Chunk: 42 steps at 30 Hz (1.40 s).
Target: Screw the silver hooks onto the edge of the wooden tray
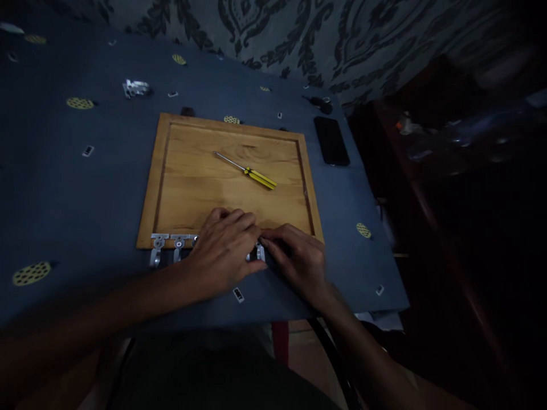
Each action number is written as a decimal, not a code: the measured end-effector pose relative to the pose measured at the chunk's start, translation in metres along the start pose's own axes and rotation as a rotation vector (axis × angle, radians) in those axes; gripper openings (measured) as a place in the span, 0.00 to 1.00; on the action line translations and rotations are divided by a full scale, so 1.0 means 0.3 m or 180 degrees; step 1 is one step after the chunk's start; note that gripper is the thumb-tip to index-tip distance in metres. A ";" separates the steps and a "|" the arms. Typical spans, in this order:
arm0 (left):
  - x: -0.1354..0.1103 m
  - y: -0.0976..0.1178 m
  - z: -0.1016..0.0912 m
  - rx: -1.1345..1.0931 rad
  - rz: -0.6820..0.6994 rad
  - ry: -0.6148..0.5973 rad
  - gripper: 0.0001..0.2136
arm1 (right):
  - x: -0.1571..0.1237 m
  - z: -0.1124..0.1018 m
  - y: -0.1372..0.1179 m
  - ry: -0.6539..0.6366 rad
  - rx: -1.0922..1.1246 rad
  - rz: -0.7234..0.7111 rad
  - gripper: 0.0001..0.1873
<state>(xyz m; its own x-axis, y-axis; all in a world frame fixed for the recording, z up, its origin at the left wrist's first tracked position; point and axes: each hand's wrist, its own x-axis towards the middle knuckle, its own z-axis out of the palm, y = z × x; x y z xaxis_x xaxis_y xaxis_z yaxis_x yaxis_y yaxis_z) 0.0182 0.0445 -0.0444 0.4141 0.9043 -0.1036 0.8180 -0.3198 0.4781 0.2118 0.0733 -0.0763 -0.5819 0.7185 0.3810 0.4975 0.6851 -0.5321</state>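
A wooden board (192, 188) with a raised frame lies on a blue-covered table (64, 188). Along its near edge sit silver metal hooks (159, 246), two plainly showing at the left. My left hand (224, 247) rests over the near edge, fingers curled on a metal hook (259, 252) that peeks out between both hands. My right hand (297, 259) presses against the same piece from the right, fingers closed. A yellow and black screwdriver (250, 172) lies loose on the board, beyond both hands.
A black phone (331, 140) lies right of the board. A silver metal part (135, 87) sits far left. Small yellow dotted discs (31, 273) and tiny tags (238, 294) are scattered over the cloth. The table edge drops off at the right into a dark area.
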 end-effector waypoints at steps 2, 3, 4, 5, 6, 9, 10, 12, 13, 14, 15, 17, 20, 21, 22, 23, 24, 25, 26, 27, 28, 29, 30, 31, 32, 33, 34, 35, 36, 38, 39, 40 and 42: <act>-0.001 0.000 -0.001 -0.0002 0.0001 -0.0003 0.15 | -0.003 0.004 0.001 0.0013 -0.0087 -0.0089 0.05; -0.001 0.000 -0.002 -0.0003 0.0002 0.0001 0.15 | -0.004 0.004 0.001 -0.0004 -0.0118 -0.0115 0.06; -0.001 0.001 -0.002 0.0002 0.0004 0.0007 0.15 | -0.006 0.004 0.000 -0.0035 -0.0156 -0.0145 0.07; -0.001 0.001 -0.001 0.0012 0.0003 0.0013 0.15 | -0.007 0.002 -0.001 -0.0069 -0.0207 -0.0196 0.07; -0.001 0.001 -0.001 0.0025 0.0000 0.0017 0.16 | -0.009 0.001 -0.002 -0.0097 -0.0264 -0.0264 0.08; -0.001 0.000 0.001 0.0027 0.0003 0.0020 0.16 | -0.015 -0.006 -0.005 -0.0099 -0.0415 -0.0484 0.10; -0.001 0.000 0.002 0.0008 0.0006 0.0023 0.16 | -0.017 -0.008 -0.005 -0.0078 -0.0436 -0.0517 0.10; 0.000 -0.001 0.002 -0.0035 0.0011 0.0030 0.16 | -0.022 -0.010 -0.004 -0.0056 -0.0401 -0.0499 0.10; 0.000 -0.001 0.001 -0.0050 0.0012 0.0036 0.16 | -0.024 -0.011 -0.003 -0.0054 -0.0355 -0.0469 0.10; 0.000 -0.002 0.001 -0.0059 0.0013 0.0033 0.16 | -0.026 -0.010 -0.002 -0.0046 -0.0300 -0.0434 0.10; 0.000 -0.002 0.000 -0.0061 0.0012 0.0015 0.16 | -0.028 -0.009 -0.001 -0.0027 -0.0243 -0.0400 0.10; 0.000 -0.004 0.001 -0.0042 0.0001 -0.0018 0.17 | -0.032 -0.006 0.001 0.0024 -0.0157 -0.0342 0.10; -0.004 -0.010 0.010 0.0014 0.0052 0.0115 0.17 | -0.038 0.000 0.003 0.0131 -0.0065 -0.0238 0.10; -0.006 -0.012 0.014 0.0026 0.0084 0.0183 0.17 | -0.041 0.003 0.004 0.0165 -0.0038 -0.0194 0.11; -0.007 -0.015 0.018 0.0032 0.0120 0.0231 0.17 | -0.044 0.005 0.005 0.0199 -0.0016 -0.0152 0.11; -0.008 -0.017 0.020 0.0034 0.0145 0.0261 0.17 | -0.048 0.006 0.006 0.0233 0.0000 -0.0115 0.11; -0.009 -0.019 0.022 0.0035 0.0158 0.0274 0.16 | -0.051 0.006 0.007 0.0267 0.0008 -0.0086 0.11; -0.009 -0.020 0.023 0.0035 0.0161 0.0280 0.16 | -0.053 0.005 0.008 0.0301 0.0009 -0.0067 0.11; -0.009 -0.021 0.023 0.0035 0.0159 0.0280 0.16 | -0.054 0.002 0.009 0.0327 0.0003 -0.0055 0.10; -0.009 -0.021 0.022 0.0036 0.0150 0.0279 0.16 | -0.052 -0.003 0.010 0.0341 -0.0012 -0.0041 0.10; -0.009 -0.021 0.020 0.0040 0.0142 0.0277 0.16 | -0.047 -0.009 0.013 0.0342 -0.0031 -0.0025 0.09; -0.009 -0.020 0.018 0.0047 0.0138 0.0272 0.16 | -0.038 -0.015 0.016 0.0340 -0.0052 -0.0007 0.09; -0.009 -0.020 0.017 0.0054 0.0143 0.0263 0.16 | -0.024 -0.022 0.022 0.0342 -0.0067 0.0013 0.09; -0.010 -0.019 0.016 0.0064 0.0151 0.0260 0.16 | -0.006 -0.027 0.030 0.0339 -0.0091 0.0036 0.09; -0.011 -0.019 0.016 0.0073 0.0160 0.0271 0.17 | 0.015 -0.030 0.041 0.0318 -0.0143 0.0057 0.10; -0.011 -0.018 0.017 0.0077 0.0166 0.0292 0.17 | 0.040 -0.030 0.055 0.0282 -0.0220 0.0076 0.11; -0.012 -0.017 0.018 0.0076 0.0165 0.0325 0.17 | 0.068 -0.027 0.070 0.0215 -0.0330 0.0087 0.12; -0.012 -0.016 0.019 0.0066 0.0156 0.0360 0.17 | 0.096 -0.021 0.085 0.0132 -0.0458 0.0083 0.13; -0.012 -0.015 0.021 0.0039 0.0140 0.0383 0.17 | 0.125 -0.013 0.101 0.0084 -0.0549 0.0064 0.14; -0.011 -0.012 0.022 -0.0004 0.0105 0.0400 0.18 | 0.177 0.010 0.126 0.0049 -0.0661 0.0006 0.17; -0.010 -0.011 0.022 -0.0006 0.0091 0.0401 0.18 | 0.199 0.022 0.134 0.0054 -0.0698 -0.0014 0.18; -0.009 -0.010 0.022 0.0002 0.0083 0.0386 0.18 | 0.217 0.034 0.141 0.0059 -0.0736 -0.0027 0.19; -0.007 -0.008 0.020 0.0024 0.0061 0.0366 0.18 | 0.244 0.053 0.148 0.0090 -0.0786 -0.0044 0.17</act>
<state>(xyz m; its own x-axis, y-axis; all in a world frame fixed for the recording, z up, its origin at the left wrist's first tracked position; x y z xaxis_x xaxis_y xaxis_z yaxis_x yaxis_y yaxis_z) 0.0177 0.0416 -0.0507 0.3816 0.9243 0.0066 0.8136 -0.3392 0.4723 0.1813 0.1544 -0.0841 -0.5733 0.7095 0.4097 0.6338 0.7010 -0.3270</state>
